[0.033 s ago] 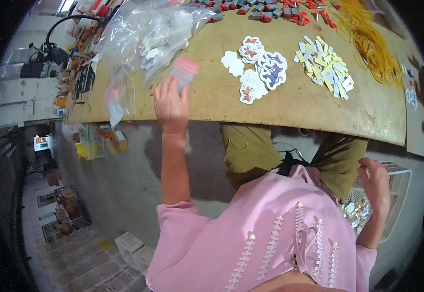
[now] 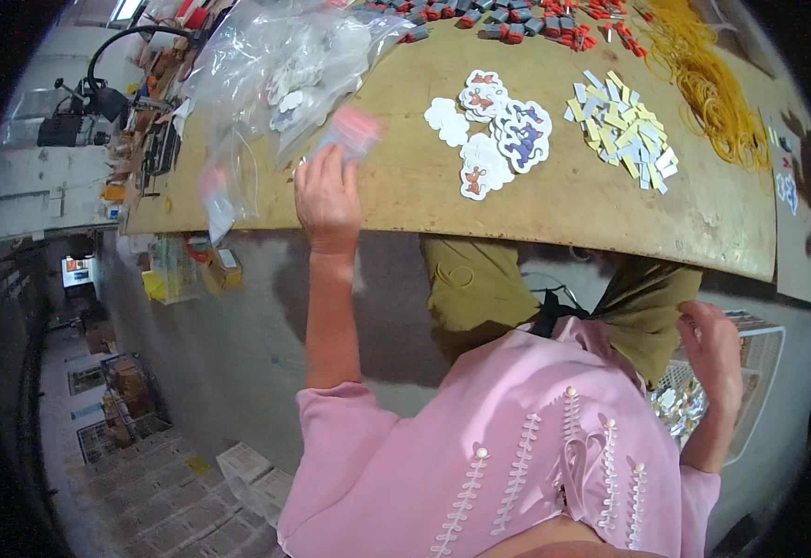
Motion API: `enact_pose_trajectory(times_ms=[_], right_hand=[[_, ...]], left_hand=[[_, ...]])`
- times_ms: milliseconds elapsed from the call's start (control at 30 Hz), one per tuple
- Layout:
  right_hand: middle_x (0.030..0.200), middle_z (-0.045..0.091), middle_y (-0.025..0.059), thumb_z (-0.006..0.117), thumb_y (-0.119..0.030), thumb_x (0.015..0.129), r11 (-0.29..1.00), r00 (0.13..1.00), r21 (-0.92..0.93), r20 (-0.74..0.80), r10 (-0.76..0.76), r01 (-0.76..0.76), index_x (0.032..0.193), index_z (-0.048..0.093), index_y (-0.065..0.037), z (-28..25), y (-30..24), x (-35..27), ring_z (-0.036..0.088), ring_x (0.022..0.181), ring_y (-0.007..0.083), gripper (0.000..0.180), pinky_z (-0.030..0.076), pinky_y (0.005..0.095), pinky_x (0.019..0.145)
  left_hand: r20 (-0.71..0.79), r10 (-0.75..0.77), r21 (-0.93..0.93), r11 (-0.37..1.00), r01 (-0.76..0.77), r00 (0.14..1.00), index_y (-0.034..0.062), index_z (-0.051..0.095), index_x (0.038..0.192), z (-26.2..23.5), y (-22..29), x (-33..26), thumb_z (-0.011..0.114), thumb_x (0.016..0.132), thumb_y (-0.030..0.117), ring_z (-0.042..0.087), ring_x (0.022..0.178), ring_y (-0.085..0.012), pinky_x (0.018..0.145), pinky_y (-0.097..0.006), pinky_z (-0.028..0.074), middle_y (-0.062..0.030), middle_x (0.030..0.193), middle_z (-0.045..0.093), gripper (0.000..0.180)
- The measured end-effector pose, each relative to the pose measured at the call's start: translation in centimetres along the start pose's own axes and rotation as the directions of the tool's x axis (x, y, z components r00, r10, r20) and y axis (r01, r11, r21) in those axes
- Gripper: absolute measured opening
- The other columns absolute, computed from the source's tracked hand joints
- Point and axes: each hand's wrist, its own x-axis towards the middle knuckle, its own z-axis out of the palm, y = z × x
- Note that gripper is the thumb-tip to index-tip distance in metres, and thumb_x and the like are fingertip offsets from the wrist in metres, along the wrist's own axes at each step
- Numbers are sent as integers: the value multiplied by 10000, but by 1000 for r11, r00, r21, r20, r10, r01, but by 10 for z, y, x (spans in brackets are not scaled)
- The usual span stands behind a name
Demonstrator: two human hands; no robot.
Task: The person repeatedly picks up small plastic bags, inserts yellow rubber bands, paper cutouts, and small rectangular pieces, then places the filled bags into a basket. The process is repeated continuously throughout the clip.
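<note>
At the table's near left part, my left hand (image 2: 328,200) has its fingers closed over the near end of a stack of small clear plastic bags (image 2: 354,132) with a pinkish-red edge. The bags are blurred, and the palm side of the hand is hidden. My right hand (image 2: 714,353) hangs off the table by my right thigh, above a white plastic basket (image 2: 764,372). Its fingers are loosely bent and apart, with nothing visible in them. To the right of the bags lie cloud-shaped cutouts (image 2: 503,130) printed with small animals.
A large clear plastic bag (image 2: 303,70) holding white cutouts covers the back left. Farther right are a pile of yellow and white strips (image 2: 621,130), grey-and-red pieces (image 2: 508,19) and yellow rubber bands (image 2: 703,84). Another small bag (image 2: 218,200) lies by the table's near edge.
My left hand has slid slightly relative to the small bags. My right hand has shifted a little to the left. The cutouts and piles keep the same arrangement.
</note>
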Motion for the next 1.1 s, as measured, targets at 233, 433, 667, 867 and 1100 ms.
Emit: enact_pose_trajectory(times_ms=[233, 433, 667, 867, 1100], right_hand=[[1037, 743, 195, 754, -64, 870, 954, 945, 141, 161, -285, 264, 1116, 724, -15, 6, -88, 43, 705, 1003, 415, 253, 572, 465, 863], [960, 712, 164, 725, -67, 894, 855, 829, 249, 232, -508, 455, 1076, 724, -20, 28, -111, 60, 688, 943, 395, 188, 564, 479, 841], [824, 732, 95, 727, -117, 991, 698, 888, 696, 197, -416, 172, 985, 712, -1, 32, -149, 89, 708, 702, 222, 117, 562, 349, 649], [853, 760, 44, 701, -257, 1069, 218, 844, 921, 385, -373, -323, 992, 740, -12, 21, -163, 100, 695, 682, 79, 260, 531, 227, 584], [848, 771, 48, 693, -242, 1074, 96, 859, 929, 368, -356, -358, 975, 740, -37, 30, -128, 75, 705, 663, 81, 232, 530, 206, 566]], left_hand=[[123, -325, -400, 848, 347, 938, 37, 752, 933, -3, 0, -11, 747, 936, 57, 690, 843, -304, 807, -393, 555, -104, 921, 737, 21], [94, -397, -496, 776, 389, 913, 20, 756, 884, -7, -5, -9, 773, 933, 49, 722, 859, -265, 797, -367, 561, -109, 922, 754, 60], [-234, -121, -393, 919, 20, 965, 109, 825, 1016, -22, 52, -26, 829, 875, 40, 674, 862, -250, 762, -375, 529, -54, 970, 734, 157], [-200, 224, -572, 763, -299, 954, 177, 834, 1148, -74, 145, -25, 822, 759, 128, 579, 889, -169, 774, -344, 471, 37, 1048, 628, 392], [-183, 239, -705, 644, -297, 954, 144, 836, 1117, -67, 183, -34, 830, 731, 81, 580, 871, -187, 759, -344, 487, 13, 1010, 626, 391]])
